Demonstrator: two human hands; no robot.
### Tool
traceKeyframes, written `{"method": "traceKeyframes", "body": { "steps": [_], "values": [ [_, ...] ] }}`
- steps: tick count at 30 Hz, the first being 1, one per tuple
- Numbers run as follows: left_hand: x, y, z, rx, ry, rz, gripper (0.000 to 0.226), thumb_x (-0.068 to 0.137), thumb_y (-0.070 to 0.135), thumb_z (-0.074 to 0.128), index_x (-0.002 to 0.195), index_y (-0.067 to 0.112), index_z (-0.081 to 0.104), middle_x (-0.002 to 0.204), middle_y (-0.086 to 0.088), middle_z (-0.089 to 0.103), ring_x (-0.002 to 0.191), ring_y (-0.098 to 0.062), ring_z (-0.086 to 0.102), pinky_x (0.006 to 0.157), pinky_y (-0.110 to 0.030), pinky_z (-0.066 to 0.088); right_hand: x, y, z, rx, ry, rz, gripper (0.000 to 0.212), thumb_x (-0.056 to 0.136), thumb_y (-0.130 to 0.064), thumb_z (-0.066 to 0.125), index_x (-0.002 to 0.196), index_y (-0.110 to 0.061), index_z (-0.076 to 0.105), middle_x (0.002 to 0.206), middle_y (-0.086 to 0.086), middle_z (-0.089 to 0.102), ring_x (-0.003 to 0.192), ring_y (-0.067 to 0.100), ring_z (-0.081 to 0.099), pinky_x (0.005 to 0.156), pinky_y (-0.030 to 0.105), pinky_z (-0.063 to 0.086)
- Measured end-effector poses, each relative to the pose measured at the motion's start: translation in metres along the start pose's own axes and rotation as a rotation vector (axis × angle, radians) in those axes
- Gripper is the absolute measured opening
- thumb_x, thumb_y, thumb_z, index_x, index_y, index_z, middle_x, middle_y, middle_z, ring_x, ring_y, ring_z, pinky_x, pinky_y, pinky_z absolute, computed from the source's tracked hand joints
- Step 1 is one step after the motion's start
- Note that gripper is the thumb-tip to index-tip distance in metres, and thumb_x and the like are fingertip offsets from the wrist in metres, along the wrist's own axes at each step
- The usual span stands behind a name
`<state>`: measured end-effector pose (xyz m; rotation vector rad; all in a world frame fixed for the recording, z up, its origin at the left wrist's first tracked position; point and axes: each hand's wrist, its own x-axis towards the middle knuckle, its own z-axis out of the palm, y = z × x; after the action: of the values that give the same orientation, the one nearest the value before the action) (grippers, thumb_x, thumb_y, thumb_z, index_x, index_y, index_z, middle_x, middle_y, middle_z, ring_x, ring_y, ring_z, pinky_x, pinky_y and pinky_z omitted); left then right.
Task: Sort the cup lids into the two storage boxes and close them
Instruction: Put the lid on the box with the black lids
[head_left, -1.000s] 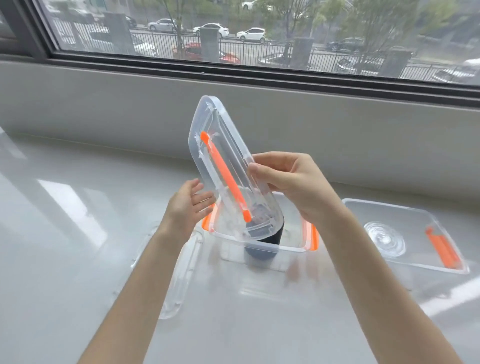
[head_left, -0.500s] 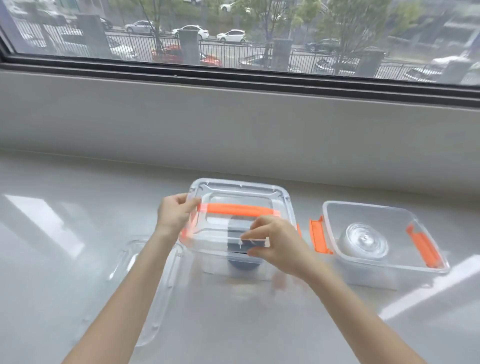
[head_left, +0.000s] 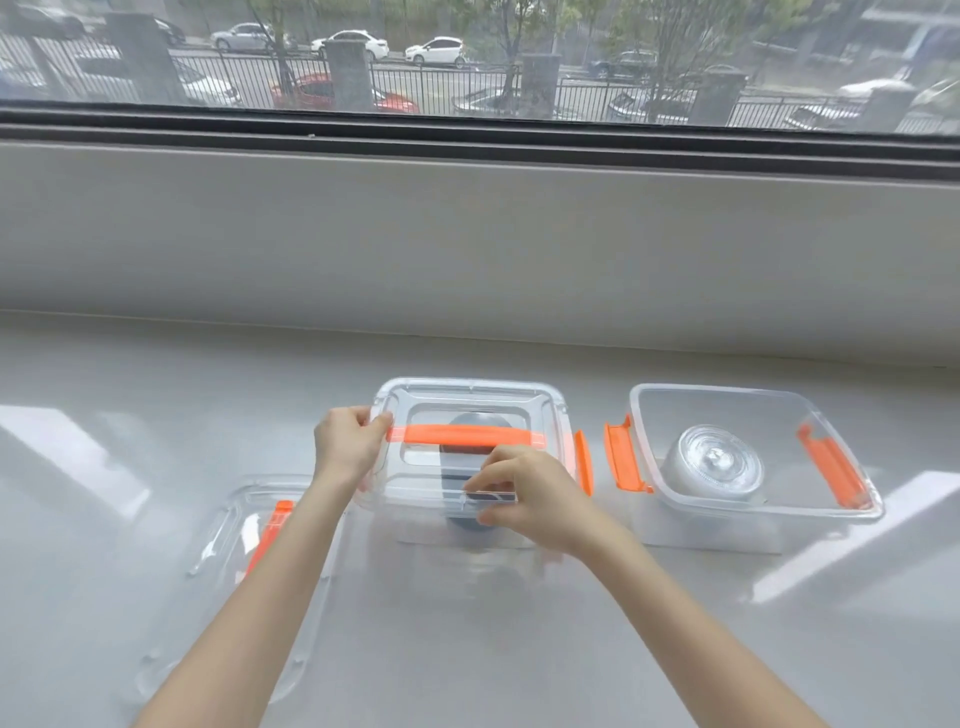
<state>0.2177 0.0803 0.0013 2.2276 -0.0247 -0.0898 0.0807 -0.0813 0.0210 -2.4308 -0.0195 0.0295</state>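
Fingers of the left hand (head_left: 347, 448) clamp the clear lid (head_left: 470, 415) at its left edge; the right hand (head_left: 524, 491) pinches its front rim. Lid sits on the middle box (head_left: 415, 519), dark cup lids (head_left: 462, 522) inside. Right box (head_left: 852, 512), uncovered, holds clear domed lids (head_left: 714, 465). Spare lid (head_left: 228, 525) lies on the glossy grey counter (head_left: 156, 395) under a window (head_left: 467, 52).

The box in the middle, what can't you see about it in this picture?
Head view only:
- The dark lids in the middle box: blurred through the cover and handle; no count possible.
- The left clip: hidden behind the left hand.
- Whether the cover's front edge has snapped down: covered by the right hand.
- The spare cover: partly hidden by the left forearm.
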Motion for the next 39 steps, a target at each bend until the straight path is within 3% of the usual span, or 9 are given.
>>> {"method": "traceKeyframes", "body": {
  "steps": [6,9,12,17,20,23,32,36,39],
  "values": [
    [-0.001,-0.003,0.000,-0.031,0.044,0.008,0.030,0.083,0.028,0.059,0.096,0.002,0.070,0.092,-0.017,0.067,0.099,-0.032,0.057,0.078,-0.030,0.039,-0.003,0.006,-0.004,0.142,0.109,0.024,0.018,0.081,-0.016,0.063,0.097,-0.015,0.072,0.091,-0.005,0.059,0.080,-0.003,0.051,0.070,0.002,0.035],
    [-0.002,-0.006,-0.002,-0.040,0.048,0.009,0.033,0.084,0.029,0.059,0.101,0.003,0.069,0.091,-0.016,0.066,0.094,-0.031,0.055,0.080,-0.031,0.039,-0.001,0.020,-0.014,0.164,0.455,0.176,0.026,0.084,-0.014,0.058,0.110,-0.011,0.065,0.114,0.005,0.062,0.109,0.014,0.050,0.091,0.015,0.033],
    [-0.002,-0.007,-0.005,-0.050,0.028,-0.005,0.034,0.085,0.030,0.057,0.101,0.002,0.068,0.081,-0.009,0.053,0.083,-0.026,0.047,0.074,-0.027,0.034,-0.003,0.040,-0.017,0.235,0.454,0.486,0.053,0.086,-0.024,0.057,0.133,-0.007,0.041,0.140,0.011,0.044,0.132,0.026,0.033,0.109,0.035,0.027],
    [-0.003,-0.019,-0.012,-0.102,-0.074,-0.131,0.064,0.080,0.036,0.063,0.130,0.001,0.046,0.138,-0.019,0.049,0.128,-0.032,0.044,0.105,-0.038,0.034,-0.008,0.055,-0.009,0.459,0.438,0.657,0.081,0.077,-0.040,0.066,0.139,-0.003,0.028,0.142,0.014,0.041,0.131,0.028,0.039,0.100,0.036,0.034],
    [-0.008,-0.029,-0.017,-0.225,-0.071,-0.225,0.049,0.065,0.043,0.074,0.087,-0.001,0.067,0.091,-0.023,0.063,0.089,-0.036,0.056,0.081,-0.036,0.043,-0.006,0.056,-0.012,0.521,0.452,0.719,0.044,0.068,-0.041,0.073,0.092,-0.007,0.059,0.088,0.009,0.053,0.091,0.037,0.053,0.078,0.037,0.043],
    [-0.016,-0.024,-0.020,-0.153,0.092,-0.110,0.035,0.066,0.034,0.076,0.085,0.005,0.072,0.079,-0.013,0.067,0.082,-0.026,0.060,0.077,-0.030,0.043,-0.010,0.053,-0.014,0.602,0.397,0.713,0.057,0.058,-0.036,0.079,0.046,-0.020,0.025,0.055,0.002,0.021,0.066,0.027,0.031,0.064,0.039,0.046],
    [-0.024,-0.012,-0.012,0.219,0.248,0.264,0.021,0.081,0.019,0.061,0.078,0.002,0.074,0.070,-0.029,0.068,0.070,-0.044,0.060,0.064,-0.037,0.045,-0.019,0.047,-0.017,0.531,0.404,0.669,0.041,0.056,-0.034,0.079,0.058,-0.011,0.046,0.061,0.008,0.029,0.064,0.022,0.038,0.072,0.055,0.056],
    [-0.026,-0.011,-0.012,0.239,0.232,0.285,0.025,0.082,0.019,0.060,0.073,-0.001,0.073,0.069,-0.033,0.066,0.068,-0.046,0.058,0.062,-0.038,0.044,-0.016,0.042,-0.016,0.337,0.474,0.616,0.041,0.062,-0.028,0.073,0.064,0.009,0.056,0.060,0.015,0.046,0.056,0.024,0.042,0.056,0.040,0.048],
    [-0.029,-0.011,-0.012,0.240,0.225,0.288,0.027,0.083,0.018,0.059,0.070,-0.002,0.071,0.067,-0.034,0.063,0.064,-0.044,0.056,0.059,-0.036,0.040,-0.012,0.034,-0.013,0.086,0.535,0.562,0.020,0.065,-0.017,0.062,0.061,0.002,0.059,0.057,0.019,0.059,0.059,0.033,0.051,0.051,0.031,0.039]
  ]
}}
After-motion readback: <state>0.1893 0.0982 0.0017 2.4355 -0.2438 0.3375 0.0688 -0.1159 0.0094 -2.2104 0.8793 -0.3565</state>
